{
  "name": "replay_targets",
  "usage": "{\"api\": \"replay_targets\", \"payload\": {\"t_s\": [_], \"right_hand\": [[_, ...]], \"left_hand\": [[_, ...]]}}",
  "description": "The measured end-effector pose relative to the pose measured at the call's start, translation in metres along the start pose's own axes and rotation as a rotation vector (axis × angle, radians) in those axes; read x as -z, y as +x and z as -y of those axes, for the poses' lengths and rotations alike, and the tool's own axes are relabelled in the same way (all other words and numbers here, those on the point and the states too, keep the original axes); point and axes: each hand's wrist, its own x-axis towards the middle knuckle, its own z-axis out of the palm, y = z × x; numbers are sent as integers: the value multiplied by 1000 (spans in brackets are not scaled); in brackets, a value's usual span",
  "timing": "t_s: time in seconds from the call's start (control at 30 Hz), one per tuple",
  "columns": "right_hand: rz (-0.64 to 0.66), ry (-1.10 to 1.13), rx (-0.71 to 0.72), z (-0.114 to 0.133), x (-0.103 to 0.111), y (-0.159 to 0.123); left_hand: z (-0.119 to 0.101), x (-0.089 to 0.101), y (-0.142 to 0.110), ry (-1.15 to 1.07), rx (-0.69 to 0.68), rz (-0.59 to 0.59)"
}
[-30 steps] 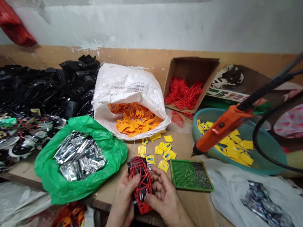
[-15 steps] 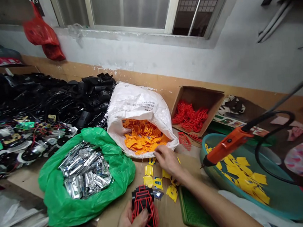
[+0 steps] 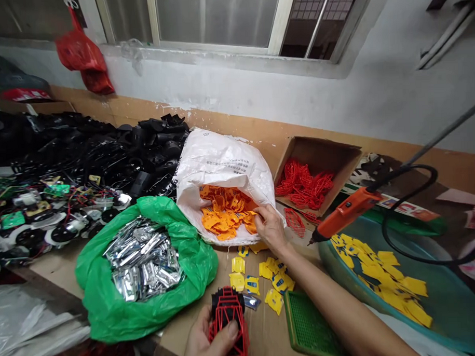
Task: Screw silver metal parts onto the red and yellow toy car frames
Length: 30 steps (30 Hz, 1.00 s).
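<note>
My left hand (image 3: 212,337) is closed around a toy car (image 3: 229,323) with a red tubular frame and black wheels, at the bottom middle. The thumb lies on top of the frame. My right hand (image 3: 271,227) is at the mouth of a white woven sack (image 3: 229,152), its fingers bent together against the edge of a heap of orange plastic pieces (image 3: 225,220). One orange piece appears to be between the fingertips. Yellow plastic pieces (image 3: 273,300) with blue markings lie on the cardboard below. Next to the toy car is a small shiny packet (image 3: 251,301).
A green bag (image 3: 94,307) of silvery packets stands left, before black parts (image 3: 104,146) and wired components (image 3: 63,220). Right are a cardboard box (image 3: 340,159) of red frames, a teal basin (image 3: 447,290) with yellow pieces, a hanging orange screwdriver (image 3: 346,213) and a green tray (image 3: 310,321).
My right hand has moved up from the sack's lower edge into its mouth, against the orange pieces. The camera view has shifted slightly. My left hand still holds the toy car.
</note>
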Motion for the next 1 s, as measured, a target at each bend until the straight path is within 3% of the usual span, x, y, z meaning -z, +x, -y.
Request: {"api": "replay_targets", "payload": {"t_s": [0.2,0.37,0.57,0.7,0.83,0.93,1.0], "right_hand": [[39,43,227,35,42,-77],[157,268,167,54,51,-125],[344,746,117,18,62,-137],[467,784,92,-2,67,-146],[469,837,72,-9,70,-154],[450,893,-40,-13,68,-161],[459,1002,-193,-16,64,-165]], "left_hand": [[-17,-34,10,130,-117,-32],[-11,-48,15,225,-65,24],[0,-42,2,116,14,139],[2,-41,-5,92,115,244],[4,-44,-10,87,183,323],[8,-45,-14,82,227,355],[11,-43,-17,96,258,332]]}}
